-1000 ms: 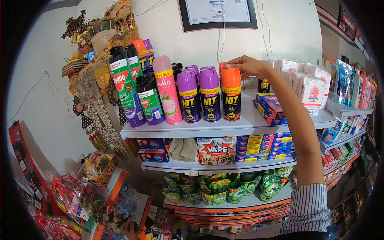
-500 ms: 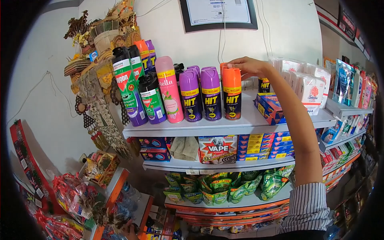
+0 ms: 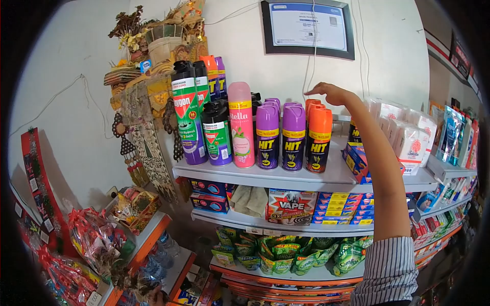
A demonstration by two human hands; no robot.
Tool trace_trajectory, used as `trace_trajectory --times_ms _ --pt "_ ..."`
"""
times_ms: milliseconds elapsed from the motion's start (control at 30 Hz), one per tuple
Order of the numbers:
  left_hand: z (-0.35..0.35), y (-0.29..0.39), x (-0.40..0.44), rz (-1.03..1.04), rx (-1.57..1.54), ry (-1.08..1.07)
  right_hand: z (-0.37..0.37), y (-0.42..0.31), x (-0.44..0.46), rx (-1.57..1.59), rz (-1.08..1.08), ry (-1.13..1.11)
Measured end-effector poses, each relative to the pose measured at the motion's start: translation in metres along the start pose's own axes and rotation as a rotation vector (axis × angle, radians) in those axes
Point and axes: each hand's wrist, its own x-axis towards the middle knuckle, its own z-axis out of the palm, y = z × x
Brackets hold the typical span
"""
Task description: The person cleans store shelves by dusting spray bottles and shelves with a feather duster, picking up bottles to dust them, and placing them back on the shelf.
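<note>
My right hand (image 3: 330,94) is raised over the back of the upper shelf (image 3: 250,176), its fingers stretched out to the left and holding nothing. Just below it stand orange-capped HIT spray cans (image 3: 319,145) in a row running back. Beside them are purple-capped HIT cans (image 3: 293,137), a pink Stella can (image 3: 241,125) and green Baygon cans (image 3: 188,115). Low at the bottom edge, my left hand (image 3: 157,296) is dim and partly hidden. It appears closed on the handle of a feather duster, whose brown feathers (image 3: 120,269) hang by the lower-left shelf.
Blue-and-red boxes (image 3: 357,160) and white tissue packs (image 3: 408,145) sit right of the cans. Lower shelves hold a VAPE box (image 3: 291,205), a grey cloth (image 3: 249,200) and green Sunlight pouches (image 3: 349,259). Wrapped gift baskets (image 3: 97,234) stand at left; a framed certificate (image 3: 309,28) hangs above.
My right hand has let go of the rear orange can and lifted clear of it. The view has shifted, and the feather duster has moved slightly left.
</note>
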Motion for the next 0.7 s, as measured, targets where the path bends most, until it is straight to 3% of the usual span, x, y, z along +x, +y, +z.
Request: trace_trajectory --times_ms 33,167,300,333,367,433,500,633,700 --pt "-0.008 -0.01 0.003 0.001 -0.002 0.009 -0.002 -0.003 0.004 -0.04 0.041 -0.118" --pt "-0.025 -0.03 0.002 -0.062 -0.017 0.003 0.01 0.0 0.012 -0.006 0.107 -0.063" --pt "-0.032 -0.037 0.0 -0.147 0.036 0.059 0.008 -0.002 0.012 0.091 0.067 -0.18" --pt "-0.033 -0.039 0.002 -0.168 0.052 0.067 0.015 0.019 0.021 0.179 0.154 -0.276" --pt "-0.033 -0.043 0.005 -0.188 0.066 0.073 0.012 0.011 0.016 0.18 0.151 -0.273" --pt "-0.039 -0.065 0.018 -0.204 0.077 0.083 -0.005 -0.016 -0.002 0.209 0.357 -0.353" --pt "-0.078 -0.124 0.036 -0.226 0.002 0.008 -0.006 -0.019 -0.006 0.164 0.374 -0.409" --pt "-0.095 -0.141 0.04 -0.217 -0.081 -0.184 -0.003 -0.019 -0.015 0.121 0.365 -0.352" --pt "-0.057 -0.088 0.02 -0.366 -0.058 0.068 -0.004 -0.017 -0.015 0.201 0.388 -0.278"
